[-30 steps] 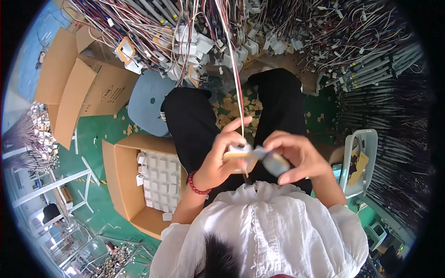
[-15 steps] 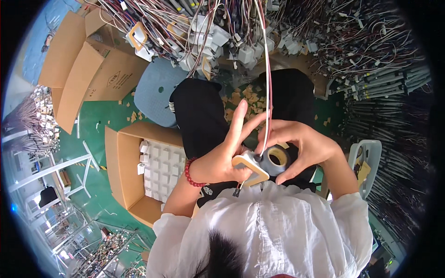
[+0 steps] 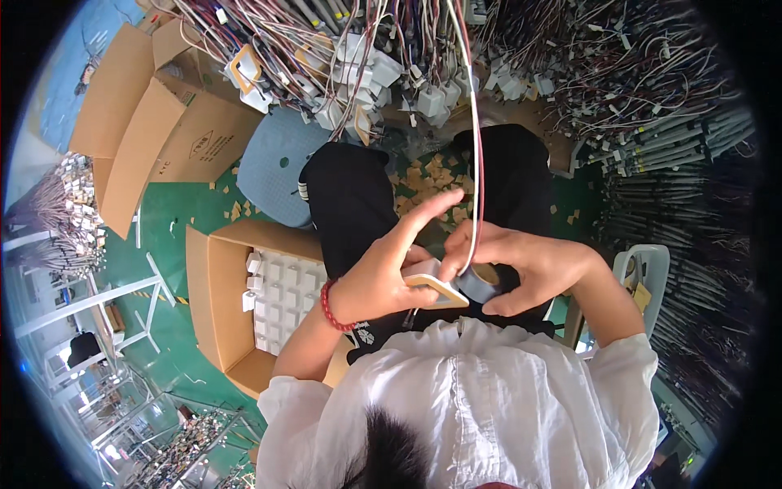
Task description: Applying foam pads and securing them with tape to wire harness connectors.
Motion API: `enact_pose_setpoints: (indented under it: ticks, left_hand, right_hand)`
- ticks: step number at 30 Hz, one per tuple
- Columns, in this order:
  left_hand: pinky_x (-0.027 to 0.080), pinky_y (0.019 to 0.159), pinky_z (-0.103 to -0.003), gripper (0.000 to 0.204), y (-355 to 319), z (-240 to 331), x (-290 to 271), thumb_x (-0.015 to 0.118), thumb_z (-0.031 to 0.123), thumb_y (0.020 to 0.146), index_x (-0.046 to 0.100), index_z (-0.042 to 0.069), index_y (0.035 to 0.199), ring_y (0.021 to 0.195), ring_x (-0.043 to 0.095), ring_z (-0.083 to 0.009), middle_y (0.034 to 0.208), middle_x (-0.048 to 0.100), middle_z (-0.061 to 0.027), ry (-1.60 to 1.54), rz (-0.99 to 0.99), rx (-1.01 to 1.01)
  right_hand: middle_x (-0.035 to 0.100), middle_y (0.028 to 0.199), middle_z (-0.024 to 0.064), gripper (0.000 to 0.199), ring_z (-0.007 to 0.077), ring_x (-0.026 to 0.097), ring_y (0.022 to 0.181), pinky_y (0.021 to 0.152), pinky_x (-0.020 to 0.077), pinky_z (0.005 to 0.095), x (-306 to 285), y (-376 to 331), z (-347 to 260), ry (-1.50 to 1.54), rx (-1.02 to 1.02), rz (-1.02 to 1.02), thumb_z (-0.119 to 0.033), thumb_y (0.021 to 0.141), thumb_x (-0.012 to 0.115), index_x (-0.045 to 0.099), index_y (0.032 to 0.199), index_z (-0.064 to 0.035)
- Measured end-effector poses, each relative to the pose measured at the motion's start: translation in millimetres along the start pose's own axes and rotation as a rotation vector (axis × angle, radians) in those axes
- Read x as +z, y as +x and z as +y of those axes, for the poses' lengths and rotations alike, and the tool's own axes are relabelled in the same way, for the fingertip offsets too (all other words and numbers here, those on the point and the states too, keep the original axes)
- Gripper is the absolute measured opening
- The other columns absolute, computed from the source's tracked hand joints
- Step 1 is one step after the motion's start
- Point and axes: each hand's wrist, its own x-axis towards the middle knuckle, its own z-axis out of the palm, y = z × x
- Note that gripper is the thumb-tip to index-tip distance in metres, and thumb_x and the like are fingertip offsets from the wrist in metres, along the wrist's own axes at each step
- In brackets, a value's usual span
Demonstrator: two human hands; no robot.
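My left hand (image 3: 371, 277) grips a small white plastic housing with a tan frame-shaped pad (image 3: 444, 295) on its face, thumb on the pad's side and index finger stretched out. A red and white wire bundle (image 3: 477, 163) hangs from above and runs down to the housing. A short dark lead (image 3: 410, 318) pokes out below it. My right hand (image 3: 533, 265) curls round a grey roll of tape (image 3: 477, 287), its fingertips close to where the wires meet the housing. Whether tape joins the housing is hidden by the fingers.
An open carton (image 3: 213, 301) of white housings stands at my left, with a blue stool (image 3: 281, 175) beyond it. Bundled wires (image 3: 635, 90) crowd the top and right. Tan scraps (image 3: 432, 183) litter the floor between my knees. A plastic bin (image 3: 664, 273) stands at the right.
The housing has turned so its padded face looks flatter and more edge-on. The tape roll has tilted, and my right fingertips have moved closer to the housing.
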Motion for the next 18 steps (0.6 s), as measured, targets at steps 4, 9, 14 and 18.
enact_pose_setpoints:
  ticks: [4,9,14,18]
  left_hand:
    - [0.052,0.073,-0.034,0.044,-15,-17,2,0.066,0.002,0.071,0.050,0.007,0.112,0.087,0.064,-0.0300,0.111,0.058,-0.0111,0.474,0.112,0.194]
    - [0.051,0.073,-0.031,0.038,-17,-10,6,0.063,-0.005,0.071,0.054,0.003,0.107,0.085,0.064,-0.0271,0.100,0.062,-0.0126,0.316,0.080,0.278]
    - [0.047,0.076,-0.025,0.024,-28,-16,10,0.056,-0.012,0.082,0.055,-0.002,0.104,0.086,0.060,-0.0131,0.096,0.061,-0.0082,-0.056,0.112,0.115]
    - [0.050,0.070,-0.025,0.030,-23,-16,16,0.056,-0.013,0.082,0.045,-0.001,0.107,0.080,0.063,-0.0146,0.091,0.061,-0.0098,0.095,0.227,0.068]
  right_hand:
    - [0.049,0.125,0.0099,0.078,0.0243,0.049,0.116,0.100,0.0389,0.0372,7,-3,-13,0.262,0.181,0.268,0.001,0.064,0.076,0.042,0.134,-0.0062]
    - [0.051,0.117,0.0088,0.072,0.0196,0.051,0.108,0.096,0.0420,0.0332,13,-13,-5,0.256,0.166,0.293,-0.008,0.063,0.083,0.050,0.127,-0.0040]
    - [0.053,0.107,0.0152,0.058,0.0323,0.054,0.099,0.088,0.0432,0.0368,2,-13,-24,-0.060,-0.013,0.104,-0.011,0.061,0.079,0.055,0.113,0.0006]
    - [0.053,0.108,0.0151,0.059,0.0321,0.054,0.098,0.087,0.0432,0.0369,1,-17,-26,-0.029,-0.017,0.078,-0.014,0.063,0.079,0.056,0.115,-0.0002]
